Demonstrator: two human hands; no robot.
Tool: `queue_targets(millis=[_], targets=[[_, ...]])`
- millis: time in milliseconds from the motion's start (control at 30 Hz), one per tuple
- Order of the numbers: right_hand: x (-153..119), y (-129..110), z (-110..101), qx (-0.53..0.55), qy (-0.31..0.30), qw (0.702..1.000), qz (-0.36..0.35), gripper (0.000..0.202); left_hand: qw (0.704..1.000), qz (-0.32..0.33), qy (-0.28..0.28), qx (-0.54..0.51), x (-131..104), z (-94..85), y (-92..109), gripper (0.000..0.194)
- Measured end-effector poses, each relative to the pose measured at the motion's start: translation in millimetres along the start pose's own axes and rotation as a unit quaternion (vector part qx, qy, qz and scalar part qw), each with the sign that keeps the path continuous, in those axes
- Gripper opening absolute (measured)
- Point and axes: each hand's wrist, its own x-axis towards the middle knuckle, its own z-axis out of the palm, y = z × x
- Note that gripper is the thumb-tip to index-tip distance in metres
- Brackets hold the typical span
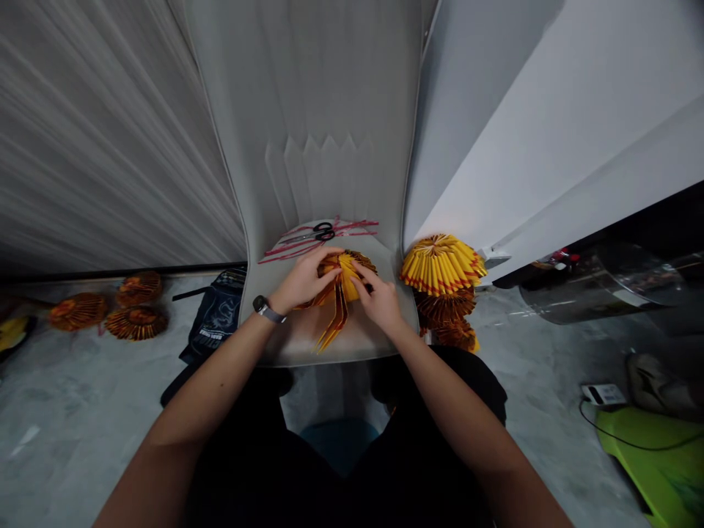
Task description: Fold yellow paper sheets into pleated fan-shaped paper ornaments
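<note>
My left hand (308, 282) grips the paper (346, 282) at its left edge, thumb and fingers closed on the folds, and my right hand (379, 299) holds it from the right with thumb and forefinger bent onto the pleats. The paper sits between my hands, over the middle of the chair seat (297, 343). I judge it partly formed: the creasing looks done and the far part is fanned into a ribbed curve, while a narrow folded strip (336, 323) hangs toward me, not yet spread with the rest; I can't tell whether anything ties the middle, since my fingers cover much of it. The paper is bright yellow with darker orange-red edging, its folds crisp and narrow. Just beyond it on the seat lie scissors (324, 232) with black loop handles, among thin pink strips (275, 254) that lie loose and crossed. The seat and tall back are smooth, pale and padded, with a zigzag seam. To the right, a stack (443, 265) of pleated rounds looks finished, the top one a yellow dome with a red rim; to the left, more orange rounds (77, 312) on the grey floor (49, 411) look complete too, beside a dark printed bag (212, 317).
</note>
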Motion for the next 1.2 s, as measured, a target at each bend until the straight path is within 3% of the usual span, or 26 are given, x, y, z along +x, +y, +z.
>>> queue_targets(millis=[100,400,600,900,1000,1100,1200], targets=[[4,1,-4,-0.019,-0.027,0.999,0.026,0.053,0.999,-0.028,0.017,-0.039,-1,4.3,-2,0.045],[9,-1,-20,0.009,-0.070,0.997,0.029,0.047,0.998,-0.027,0.061,-0.019,4,4.1,-12,0.027],[6,3,-24,-0.019,-0.092,0.995,0.027,0.049,1.000,-0.009,0.028,0.006,5,2.0,-14,0.019],[6,-1,-22,-0.165,-0.019,0.986,0.012,0.040,0.999,-0.009,-0.007,-0.031,13,-4.1,-20,0.019],[11,3,-26,-0.144,-0.014,0.988,-0.055,0.033,0.999,0.026,-0.034,-0.009,17,-7.9,-22,0.040],[15,11,-30,-0.086,0.001,0.990,-0.108,0.026,0.996,0.070,-0.057,0.029,15,-8.3,-20,0.035],[16,13,-31,-0.036,0.015,0.993,-0.111,0.021,0.993,0.089,-0.044,0.057,9,-5.6,-15,0.030]])
